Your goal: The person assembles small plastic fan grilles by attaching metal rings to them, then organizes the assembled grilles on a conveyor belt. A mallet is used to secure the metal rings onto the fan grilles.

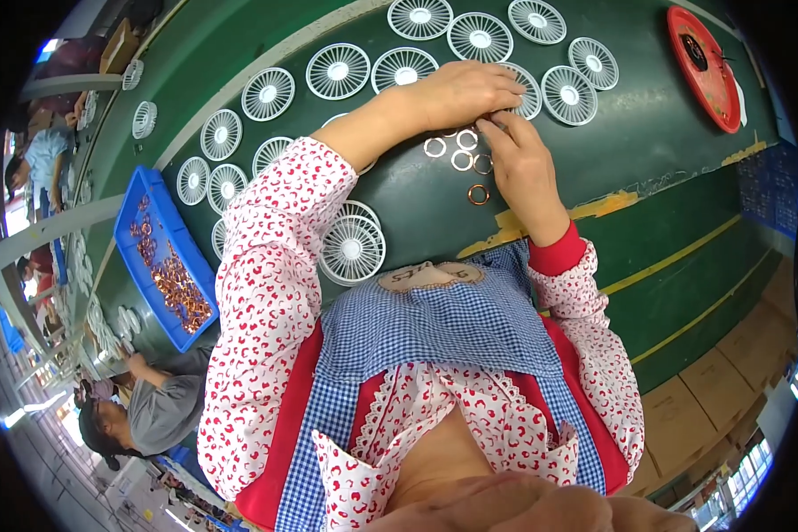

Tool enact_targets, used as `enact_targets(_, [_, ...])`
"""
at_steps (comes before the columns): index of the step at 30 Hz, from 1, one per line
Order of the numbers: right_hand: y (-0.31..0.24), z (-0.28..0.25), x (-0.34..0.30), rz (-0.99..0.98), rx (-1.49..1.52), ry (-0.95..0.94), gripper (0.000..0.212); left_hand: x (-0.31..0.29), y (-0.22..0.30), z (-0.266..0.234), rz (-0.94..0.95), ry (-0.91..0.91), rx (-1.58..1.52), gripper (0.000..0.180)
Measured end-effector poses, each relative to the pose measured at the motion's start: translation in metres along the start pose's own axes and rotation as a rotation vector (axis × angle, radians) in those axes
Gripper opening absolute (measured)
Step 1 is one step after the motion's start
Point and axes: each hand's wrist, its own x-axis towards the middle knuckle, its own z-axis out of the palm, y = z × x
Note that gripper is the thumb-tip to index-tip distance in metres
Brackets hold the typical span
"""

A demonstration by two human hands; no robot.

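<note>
The left hand [459, 94] curled over a far white wheel's [530, 96] edge, right hand [525, 161] half-closed, holds hidden; loose rings [478, 186] seemingly awaited use.

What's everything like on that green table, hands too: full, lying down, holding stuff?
Left hand: fingers over a white wheel; grip hidden
Right hand: near the left hand; grip unclear
White wheels: spread out, some overlapping
Pale rings: loose, clustered
Copper ring: lying apart
Blue tray: uncovered, holding copper rings
Red tray: holding a dark thing
</note>
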Motion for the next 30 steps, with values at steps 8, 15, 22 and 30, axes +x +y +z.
enact_targets(8, [0.03,0.009,0.017,-0.157,-0.055,-0.145,0.021,-0.085,0.053,-0.081,-0.401,0.06,-0.112,0.031])
enact_targets(15, [0.034,0.005,0.036,-0.068,-0.004,-0.263,0.032,-0.172,0.166,-0.108,-0.753,-0.261,-0.09,0.075])
enact_targets(22, [-0.019,0.0,0.027,0.213,0.886,-0.228,0.013,-0.193,0.18,-0.082,-0.714,-0.069,-0.179,0.062])
enact_targets(30, [-0.045,0.013,-0.003,0.469,1.195,-0.292,0.01,-0.193,0.169,-0.076,-0.782,0.075,-0.232,0.053])
